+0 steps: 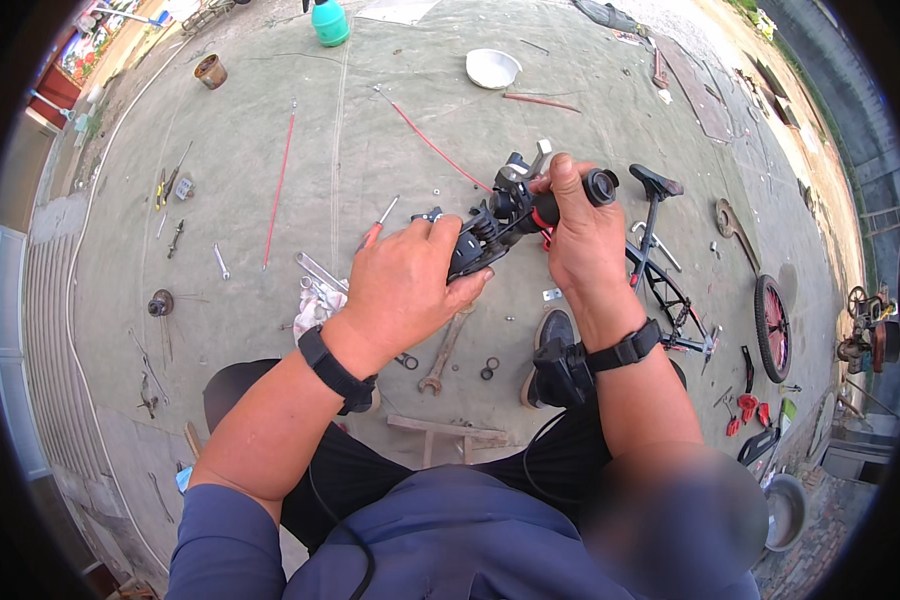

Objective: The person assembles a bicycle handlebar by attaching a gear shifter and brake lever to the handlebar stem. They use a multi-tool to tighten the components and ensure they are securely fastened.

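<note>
My left hand is closed on a black bicycle part, thumb below and fingers above; I cannot tell its exact kind. Joined to or touching it on the right is a black bicycle handlebar grip with a red ring, which my right hand clasps with the thumb on top. A silver lever sticks up beside the right fingers. Clamps and cables crowd the gap between my hands, and my fingers hide part of them. Beyond the left hand lies a screwdriver with a red handle.
On the ground to the right are a bicycle frame with saddle and a small wheel. A large wrench lies between my feet, near a wooden stool. Farther off are red cables, a white basin and a green bottle.
</note>
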Tool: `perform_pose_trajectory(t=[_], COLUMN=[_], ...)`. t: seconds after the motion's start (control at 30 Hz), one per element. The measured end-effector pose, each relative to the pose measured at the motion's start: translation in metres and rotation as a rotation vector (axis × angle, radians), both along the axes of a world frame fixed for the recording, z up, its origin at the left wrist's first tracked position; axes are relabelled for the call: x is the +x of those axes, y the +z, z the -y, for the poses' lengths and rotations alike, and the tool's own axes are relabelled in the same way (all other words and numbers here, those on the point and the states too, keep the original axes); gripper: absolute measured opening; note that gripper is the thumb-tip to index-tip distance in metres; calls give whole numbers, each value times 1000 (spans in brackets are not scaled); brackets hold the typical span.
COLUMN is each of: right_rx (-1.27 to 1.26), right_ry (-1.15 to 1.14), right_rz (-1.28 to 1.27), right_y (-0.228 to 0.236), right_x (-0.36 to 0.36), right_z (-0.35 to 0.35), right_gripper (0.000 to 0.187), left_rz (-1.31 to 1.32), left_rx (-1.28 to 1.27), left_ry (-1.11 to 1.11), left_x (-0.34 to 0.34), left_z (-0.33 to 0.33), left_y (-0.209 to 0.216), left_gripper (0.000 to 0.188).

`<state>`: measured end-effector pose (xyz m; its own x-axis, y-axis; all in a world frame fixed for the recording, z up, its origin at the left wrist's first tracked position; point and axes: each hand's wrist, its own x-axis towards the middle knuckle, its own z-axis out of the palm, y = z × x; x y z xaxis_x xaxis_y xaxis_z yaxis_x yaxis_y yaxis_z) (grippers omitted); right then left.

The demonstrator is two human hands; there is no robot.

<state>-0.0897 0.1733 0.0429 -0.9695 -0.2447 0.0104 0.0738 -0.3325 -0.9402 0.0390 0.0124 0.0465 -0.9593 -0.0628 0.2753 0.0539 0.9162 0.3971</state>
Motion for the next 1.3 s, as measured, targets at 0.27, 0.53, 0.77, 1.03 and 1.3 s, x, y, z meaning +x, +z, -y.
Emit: perform_pose_trajectory(t=[0.27,0.53,0.77,1.03,1.3], right_rx=[18,-5,47,32,62], right_ry=[31,5,43,35,48], right_rz=[-30,-6,-11,-25,-28], right_y=[-4,2,-1,-6,-3], right_x=[-2,-1,-4,-3,1], right_z=[-5,-1,-5,-3,-2], right_gripper=[38,36,35,33,33], left_rz=[-51,-138,-224,-302,360], left_rx=[-6,-36,-75,-49,491], left_ry=[19,22,-5,-39,83], left_x=[-2,-5,-10,-12,-10], left_z=[-2,0,3,8,5], left_y=[4,7,13,14,10], left_gripper=[51,57,59,51,46])
